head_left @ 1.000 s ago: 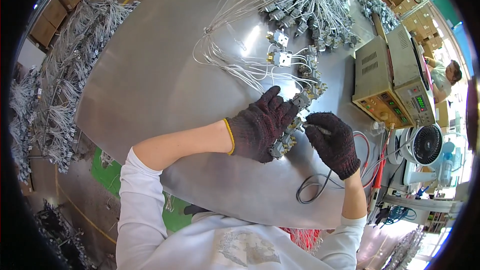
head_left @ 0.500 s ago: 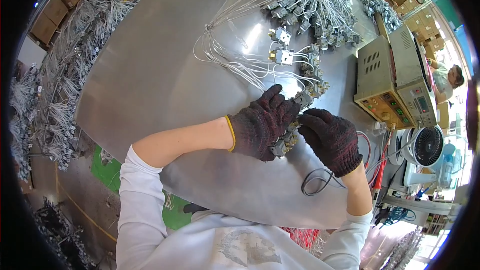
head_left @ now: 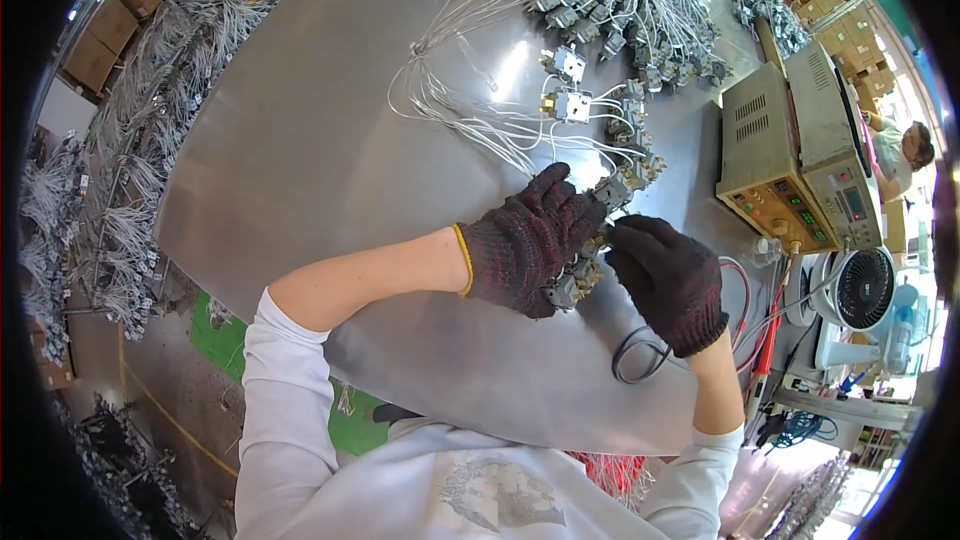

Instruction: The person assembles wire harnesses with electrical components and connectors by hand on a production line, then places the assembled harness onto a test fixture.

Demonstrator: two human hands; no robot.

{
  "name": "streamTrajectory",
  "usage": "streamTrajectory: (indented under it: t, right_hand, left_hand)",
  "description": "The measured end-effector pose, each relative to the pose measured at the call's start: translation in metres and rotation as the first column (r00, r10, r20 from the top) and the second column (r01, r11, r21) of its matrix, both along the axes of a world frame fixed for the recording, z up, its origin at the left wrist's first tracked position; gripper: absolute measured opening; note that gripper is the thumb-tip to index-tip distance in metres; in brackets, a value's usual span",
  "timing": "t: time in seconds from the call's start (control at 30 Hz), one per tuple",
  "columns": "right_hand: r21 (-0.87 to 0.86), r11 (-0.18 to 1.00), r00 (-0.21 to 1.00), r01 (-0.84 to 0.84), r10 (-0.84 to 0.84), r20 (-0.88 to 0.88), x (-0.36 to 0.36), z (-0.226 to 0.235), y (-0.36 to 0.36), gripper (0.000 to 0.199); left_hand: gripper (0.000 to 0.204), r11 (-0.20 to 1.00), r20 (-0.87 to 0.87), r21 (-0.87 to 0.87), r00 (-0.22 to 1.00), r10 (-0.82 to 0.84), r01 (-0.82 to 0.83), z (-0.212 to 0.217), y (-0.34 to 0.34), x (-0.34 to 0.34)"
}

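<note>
Steel table (head_left: 300, 170) carries a row of small metal switch parts (head_left: 590, 250), running lengthwise from near edge toward far edge. Left hand (head_left: 525, 245) clasps the row; right hand (head_left: 668, 280) pinches its middle.

Left hand (head_left: 525, 250), gloved, is lying palm-down with fingers (head_left: 553, 183) extended; right hand (head_left: 668, 280), gloved, is curling fingers inward beside it.

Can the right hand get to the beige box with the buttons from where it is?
Probably yes. The right hand is busy at the row of small switch parts, but bare metal table lies between it and the beige test box, with only thin cables near.
</note>
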State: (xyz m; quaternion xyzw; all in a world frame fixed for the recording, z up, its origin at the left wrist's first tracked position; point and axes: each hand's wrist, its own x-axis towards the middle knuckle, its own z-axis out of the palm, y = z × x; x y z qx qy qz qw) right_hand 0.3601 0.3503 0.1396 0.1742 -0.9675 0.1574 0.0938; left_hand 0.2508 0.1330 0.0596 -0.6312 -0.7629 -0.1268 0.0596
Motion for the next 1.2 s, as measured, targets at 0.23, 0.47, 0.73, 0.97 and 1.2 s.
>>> streamTrajectory:
  t: [0.23,0.47,0.73,0.97,1.2]
  right_hand:
    - [-0.553,0.726,0.902,0.409,-0.227,0.368,0.027,-0.025,-0.002,0.023]
    - [-0.184,0.980,0.996,0.081,-0.086,-0.024,0.015,-0.024,-0.006,0.025]
    - [-0.507,0.778,0.908,0.371,-0.192,0.371,0.017,-0.027,0.004,0.023]
    - [-0.220,0.973,0.997,0.074,-0.067,0.041,0.010,-0.023,0.001,0.032]
    - [-0.090,0.995,0.998,-0.046,0.043,-0.042,0.008,-0.018,0.007,0.036]
  left_hand:
    - [0.119,0.994,0.094,-0.109,0.996,0.011,0.000,0.005,0.003,0.000]
    - [0.124,0.994,0.184,-0.109,0.983,-0.013,0.033,0.009,0.005,-0.002]
    - [0.117,0.989,0.088,-0.146,0.996,0.006,0.007,0.004,0.007,-0.001]
    - [0.116,0.994,0.128,-0.097,0.991,-0.029,0.042,0.001,0.004,-0.005]
    - [0.118,0.989,0.180,-0.146,0.984,0.000,0.027,0.004,0.007,-0.003]
